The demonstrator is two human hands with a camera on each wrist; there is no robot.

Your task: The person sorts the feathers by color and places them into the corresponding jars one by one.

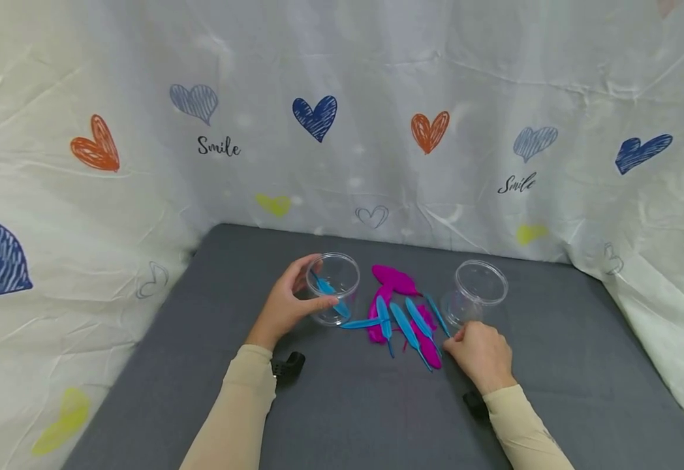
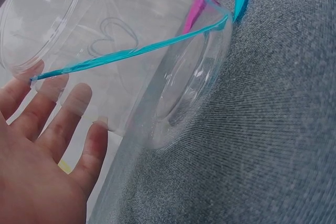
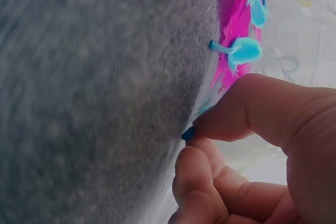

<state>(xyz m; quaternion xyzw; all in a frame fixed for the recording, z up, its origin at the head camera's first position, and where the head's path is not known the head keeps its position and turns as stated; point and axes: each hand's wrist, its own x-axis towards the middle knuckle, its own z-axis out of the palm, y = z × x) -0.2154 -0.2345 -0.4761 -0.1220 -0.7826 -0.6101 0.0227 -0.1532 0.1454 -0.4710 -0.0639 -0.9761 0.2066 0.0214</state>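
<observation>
My left hand (image 1: 292, 300) holds a clear plastic cup (image 1: 344, 284) by its side, with the thumb across the front and the fingers behind. Inside that cup a blue feather (image 2: 136, 51) leans slantwise from base to rim. My right hand (image 1: 483, 356) pinches the quill end of another blue feather (image 1: 434, 309) between thumb and index finger, low over the cloth. Left of this hand, several blue feathers (image 1: 402, 323) lie across bright magenta feathers (image 1: 397, 281) in a loose pile between the hands.
A second clear plastic cup (image 1: 483, 290) stands just beyond my right hand. Dark grey cloth (image 1: 354, 405) covers the table. Behind it hangs a pale curtain (image 1: 371, 163) printed with hearts and the word Smile.
</observation>
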